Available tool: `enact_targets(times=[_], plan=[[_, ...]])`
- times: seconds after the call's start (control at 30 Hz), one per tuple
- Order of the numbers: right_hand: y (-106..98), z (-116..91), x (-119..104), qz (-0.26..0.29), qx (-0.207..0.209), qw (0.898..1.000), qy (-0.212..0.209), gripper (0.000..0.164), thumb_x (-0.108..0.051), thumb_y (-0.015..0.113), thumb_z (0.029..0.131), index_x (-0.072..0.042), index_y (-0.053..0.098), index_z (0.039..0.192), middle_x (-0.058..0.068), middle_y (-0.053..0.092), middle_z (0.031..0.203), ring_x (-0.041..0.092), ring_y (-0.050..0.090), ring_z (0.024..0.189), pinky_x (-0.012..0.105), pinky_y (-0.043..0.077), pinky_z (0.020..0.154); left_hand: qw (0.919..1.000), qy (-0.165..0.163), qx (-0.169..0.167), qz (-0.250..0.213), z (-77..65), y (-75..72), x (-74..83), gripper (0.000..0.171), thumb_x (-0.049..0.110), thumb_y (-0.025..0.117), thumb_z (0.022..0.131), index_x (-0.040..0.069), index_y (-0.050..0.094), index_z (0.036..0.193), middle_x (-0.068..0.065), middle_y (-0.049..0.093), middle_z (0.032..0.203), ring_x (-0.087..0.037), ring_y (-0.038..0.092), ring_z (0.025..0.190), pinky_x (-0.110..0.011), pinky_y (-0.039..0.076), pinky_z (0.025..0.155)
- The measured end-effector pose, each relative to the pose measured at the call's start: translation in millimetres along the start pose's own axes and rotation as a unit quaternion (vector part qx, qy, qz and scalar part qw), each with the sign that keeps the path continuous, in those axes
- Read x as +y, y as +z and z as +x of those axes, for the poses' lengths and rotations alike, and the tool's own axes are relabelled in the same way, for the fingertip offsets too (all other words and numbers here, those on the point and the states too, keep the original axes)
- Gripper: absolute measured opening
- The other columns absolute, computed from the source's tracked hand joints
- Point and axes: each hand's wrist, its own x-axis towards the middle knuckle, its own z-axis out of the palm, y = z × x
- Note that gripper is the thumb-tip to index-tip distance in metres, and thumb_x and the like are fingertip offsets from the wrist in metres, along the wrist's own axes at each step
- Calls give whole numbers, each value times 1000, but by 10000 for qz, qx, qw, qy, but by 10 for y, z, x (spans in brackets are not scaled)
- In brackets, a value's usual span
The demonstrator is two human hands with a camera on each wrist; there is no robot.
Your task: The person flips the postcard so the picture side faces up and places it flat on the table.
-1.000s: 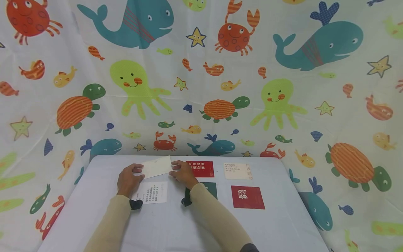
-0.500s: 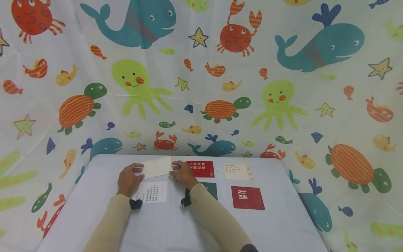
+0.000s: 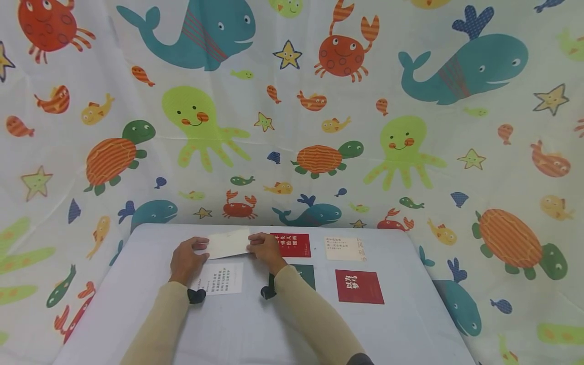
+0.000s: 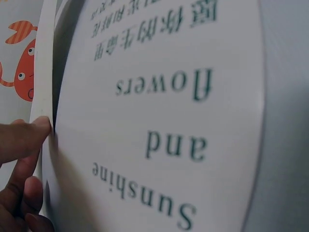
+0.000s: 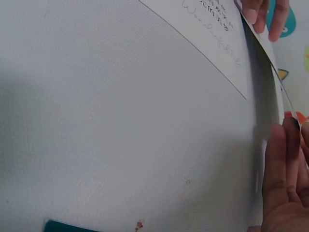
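A blank cream card is held between both hands near the table's far edge. The left hand pinches its left end; in the left wrist view the fingertips lie against the card's edge. At the other end, the right hand grips the card with thumb and fingers, and the right wrist view shows that card raised off the table. Just below it lies a white card printed with Chinese text, whose left part is hidden by the left hand. Its words "Sunshine and flowers" appear upside down in the left wrist view.
On the white table, a red card and a green card lie partly behind the right hand and arm. Farther right are a cream printed card and another red card. A sea-animal curtain hangs behind.
The right fingers have drawn together on the blank card, and its right end has shifted and tilted slightly. The left hand has barely moved. The other cards lie as before.
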Motion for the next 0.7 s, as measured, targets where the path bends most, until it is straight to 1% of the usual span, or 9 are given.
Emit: enact_targets(times=[0.13, 0.27, 0.5, 0.63, 0.7], plan=[[18, 0, 6, 250, 25, 9997, 57, 20, -14, 79, 96, -19, 79, 115, -2, 77, 103, 14, 76, 86, 29, 64, 83, 10000, 45, -46, 32, -1, -16, 1, 45, 5, 76, 95, 10, 67, 138, -19, 71, 134, -43, 54, 138, -64, 38, 119], [11, 12, 17, 368, 26, 9993, 95, 18, -14, 80, 95, -22, 80, 112, -3, 77, 100, 14, 77, 83, 29, 64, 80, 9999, 89, -101, 60, 14, -38, -5, 43, 6, 75, 96, 10, 67, 138, -19, 71, 134, -43, 53, 140, -64, 37, 119], [-35, 25, 51, 588, -22, 9982, 80, 20, -17, 80, 95, -22, 80, 114, -2, 78, 103, 15, 77, 87, 28, 63, 81, 9997, 88, -230, 45, 47, -76, -28, 40, 8, 74, 97, 10, 69, 136, -18, 73, 132, -44, 52, 141, -65, 34, 121], [-53, 20, 61, 719, -51, 9974, 20, 21, -16, 79, 96, -22, 79, 116, -2, 78, 105, 15, 77, 89, 28, 63, 82, 9994, 208, -269, 43, 56, -107, -49, 37, 8, 73, 98, 9, 70, 135, -18, 74, 131, -43, 54, 138, -64, 38, 117], [-62, 20, 58, 804, -89, 9967, 12, 21, -16, 79, 96, -22, 79, 116, -1, 78, 106, 15, 77, 90, 29, 63, 83, 9992, 261, -312, 17, 66, -124, -61, 35, 9, 71, 98, 10, 70, 134, -17, 75, 131, -42, 57, 133, -62, 42, 112]])
